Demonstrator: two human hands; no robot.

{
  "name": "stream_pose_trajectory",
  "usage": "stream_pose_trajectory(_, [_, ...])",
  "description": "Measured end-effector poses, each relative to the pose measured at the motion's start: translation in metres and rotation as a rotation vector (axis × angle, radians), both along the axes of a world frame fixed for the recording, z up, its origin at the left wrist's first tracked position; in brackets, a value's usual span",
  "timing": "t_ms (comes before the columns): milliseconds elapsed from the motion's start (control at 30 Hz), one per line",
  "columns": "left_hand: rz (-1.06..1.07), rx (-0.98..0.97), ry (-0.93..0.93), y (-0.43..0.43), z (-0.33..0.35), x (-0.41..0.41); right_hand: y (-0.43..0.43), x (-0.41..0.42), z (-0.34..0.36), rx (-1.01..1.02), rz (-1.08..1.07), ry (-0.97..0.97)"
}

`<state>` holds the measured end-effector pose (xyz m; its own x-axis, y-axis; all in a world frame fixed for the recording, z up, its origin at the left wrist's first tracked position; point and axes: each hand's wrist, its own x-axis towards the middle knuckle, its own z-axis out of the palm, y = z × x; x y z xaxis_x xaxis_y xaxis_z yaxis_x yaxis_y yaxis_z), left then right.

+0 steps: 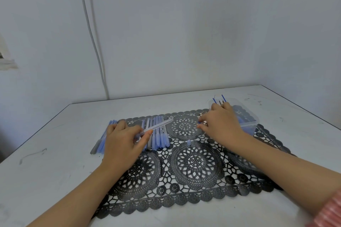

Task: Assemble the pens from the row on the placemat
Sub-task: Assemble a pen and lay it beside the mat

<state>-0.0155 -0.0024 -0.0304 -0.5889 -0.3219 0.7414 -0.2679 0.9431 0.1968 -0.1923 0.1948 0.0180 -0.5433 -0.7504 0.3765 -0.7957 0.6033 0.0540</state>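
Placemat point(195, 171): black lace-pattern, laid flat on a white table point(46, 171), its far right corner under a container.

Row of pens point(159, 134): blue and clear bodies, side by side on the far left part of the placemat, partly hidden by the left hand. A second cluster of pens point(102, 143) lies at the placemat's left edge, spilling onto the table.

Left hand point(123, 140): palm down over the row, thumb and fingers pinching a clear pen barrel point(158, 125) at its near end. The barrel is raised above the row and slants away to the right.

Right hand point(221, 125): palm down over the far right of the placemat, fingers curled. A small blue bit shows at the fingertips point(201, 120); whether it is gripped cannot be told.

Clear plastic container point(248, 116): just behind the right hand. Thin blue refills point(223, 98) stick up past the knuckles; whether the hand holds them cannot be told.

Small clear pen part point(188, 142): upright on the placemat between the two hands, touching neither.

Striped pink sleeve point(330, 208): on the right arm, at the lower right edge.

Pale cable point(92, 33): running down the wall behind the table.
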Motion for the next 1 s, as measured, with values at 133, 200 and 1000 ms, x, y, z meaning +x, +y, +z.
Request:
stream_pose_trajectory(133, [-0.001,-0.006,-0.015,0.000,-0.001,0.000,-0.002,0.001,-0.002,0.097,-0.027,0.052])
stream_pose_trajectory(200, [-0.001,-0.009,-0.018,0.000,-0.001,0.000,-0.002,0.001,-0.003,0.128,-0.035,0.060])
stream_pose_trajectory(1000, [0.001,-0.048,-0.008,-0.001,-0.002,0.001,0.014,-0.040,0.033,-0.508,-0.069,-0.359])
